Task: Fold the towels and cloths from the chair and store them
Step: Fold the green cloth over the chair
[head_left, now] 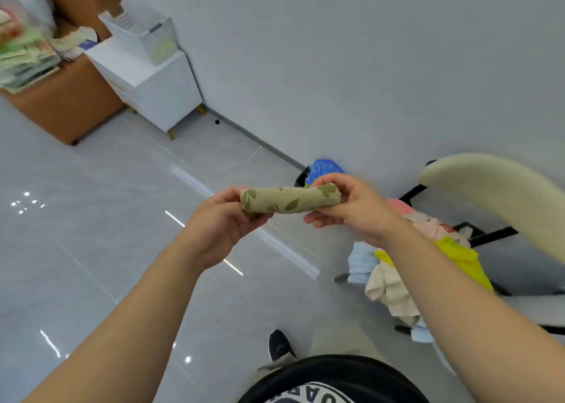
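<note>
Left to right: white basket (143, 35) on the white cabinet (159, 87), well apart from my hands. My left hand (223, 219) curls round one end of the rolled leaf-print towel (290, 199); my right hand (351, 207) pinches the other. The roll's long axis runs hand to hand, in mid-air. Loose cloths (391, 283) lie on the chair (495, 194). I judge the left hand nearer the basket.

Chair (489, 188) cut off at right edge, paper stack (24, 57) blurred
</note>
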A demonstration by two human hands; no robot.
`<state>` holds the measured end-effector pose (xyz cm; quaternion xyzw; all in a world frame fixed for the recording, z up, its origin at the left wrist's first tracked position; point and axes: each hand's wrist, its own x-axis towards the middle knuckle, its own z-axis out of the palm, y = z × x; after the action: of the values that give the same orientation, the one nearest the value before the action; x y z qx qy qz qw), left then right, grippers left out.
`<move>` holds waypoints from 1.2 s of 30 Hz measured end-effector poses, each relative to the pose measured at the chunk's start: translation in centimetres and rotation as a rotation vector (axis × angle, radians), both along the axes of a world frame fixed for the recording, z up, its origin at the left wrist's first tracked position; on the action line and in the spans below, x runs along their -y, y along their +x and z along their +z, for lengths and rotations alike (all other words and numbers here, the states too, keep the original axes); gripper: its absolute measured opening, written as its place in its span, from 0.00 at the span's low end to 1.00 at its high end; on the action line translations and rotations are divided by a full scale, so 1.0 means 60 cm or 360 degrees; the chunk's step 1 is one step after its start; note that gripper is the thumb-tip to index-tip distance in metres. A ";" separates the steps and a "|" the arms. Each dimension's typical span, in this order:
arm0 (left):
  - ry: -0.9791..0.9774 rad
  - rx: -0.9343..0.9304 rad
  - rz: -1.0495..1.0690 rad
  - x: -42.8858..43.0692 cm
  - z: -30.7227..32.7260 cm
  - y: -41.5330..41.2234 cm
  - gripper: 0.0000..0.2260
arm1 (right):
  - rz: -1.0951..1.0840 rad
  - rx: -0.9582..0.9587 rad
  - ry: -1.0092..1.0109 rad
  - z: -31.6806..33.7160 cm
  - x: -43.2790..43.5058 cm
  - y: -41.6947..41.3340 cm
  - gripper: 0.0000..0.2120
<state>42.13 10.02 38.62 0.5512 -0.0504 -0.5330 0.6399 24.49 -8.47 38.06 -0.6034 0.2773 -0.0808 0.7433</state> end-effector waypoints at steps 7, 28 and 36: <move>0.0192 -0.0073 0.0102 0.040 -0.030 0.199 0.10 | 0.0049 0.0031 0.0241 -0.033 0.057 0.215 0.25; 0.0754 0.0677 -0.0435 0.257 -0.048 1.081 0.12 | 0.0864 -0.0669 -0.0607 -0.039 0.329 1.212 0.22; 0.0747 0.0601 -0.0512 0.318 -0.088 1.445 0.10 | 0.0814 -0.0853 -0.0678 -0.031 0.364 1.544 0.17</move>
<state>128.85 -9.04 33.33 0.7575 -0.1303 -0.5127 0.3825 117.13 -30.32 36.18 -0.7925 0.2792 0.2102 0.4998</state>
